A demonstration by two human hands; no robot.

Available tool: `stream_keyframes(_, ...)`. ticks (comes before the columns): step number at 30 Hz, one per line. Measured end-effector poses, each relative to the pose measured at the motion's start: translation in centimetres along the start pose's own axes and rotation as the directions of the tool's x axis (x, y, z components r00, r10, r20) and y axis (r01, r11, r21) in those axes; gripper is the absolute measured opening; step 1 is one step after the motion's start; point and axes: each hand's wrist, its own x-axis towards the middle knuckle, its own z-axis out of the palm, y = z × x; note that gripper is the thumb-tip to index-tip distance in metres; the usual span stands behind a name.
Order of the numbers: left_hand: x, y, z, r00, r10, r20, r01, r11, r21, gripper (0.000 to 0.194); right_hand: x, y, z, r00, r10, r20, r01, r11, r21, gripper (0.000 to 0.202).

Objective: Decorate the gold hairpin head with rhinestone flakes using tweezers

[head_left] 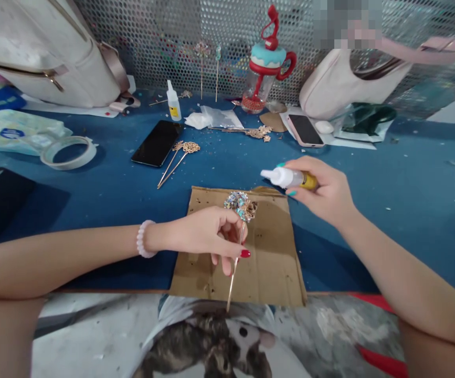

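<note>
Pinched in my left hand [223,236] is a gold hairpin [240,207], its flower head set with glittering blue and clear stones. Part of that head is bare gold on the right. The long pin slants down towards the table's front edge, above a cardboard sheet [268,262]. My right hand [327,191] grips a glue bottle [292,178] with a white nozzle and yellow label. It lies sideways in the fingers, nozzle pointing left, up and to the right of the hairpin and apart from it.
Undecorated gold hairpins [190,148] lie beside a black phone [156,143]. Behind stand another glue bottle [173,102] and a red-lidded cup [261,79]. A tape roll [70,153] is at left, a pink phone [305,130] at right. Bags [353,79] line the mesh wall.
</note>
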Motion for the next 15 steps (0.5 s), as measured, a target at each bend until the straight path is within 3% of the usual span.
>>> stream_keyframes(5,0.1,0.1,0.0,1.0,-0.014,-0.02,0.014,1.0,0.0,0.027,-0.8,-2.9,1.1,0.997,-0.075,-0.003,0.075,0.981,0.181,0.049)
stream_keyframes(10,0.0,0.2,-0.1,0.999,-0.035,-0.023,0.035,0.999,-0.005,0.028,-1.1,-3.2,0.4,0.994,-0.052,-0.093,0.067,0.983,0.171,0.033)
stream_keyframes(15,0.0,0.4,0.0,0.999,-0.037,-0.015,0.037,0.999,0.004,0.031,-1.3,-3.0,0.6,0.991,0.008,-0.133,0.02,0.978,0.205,0.033)
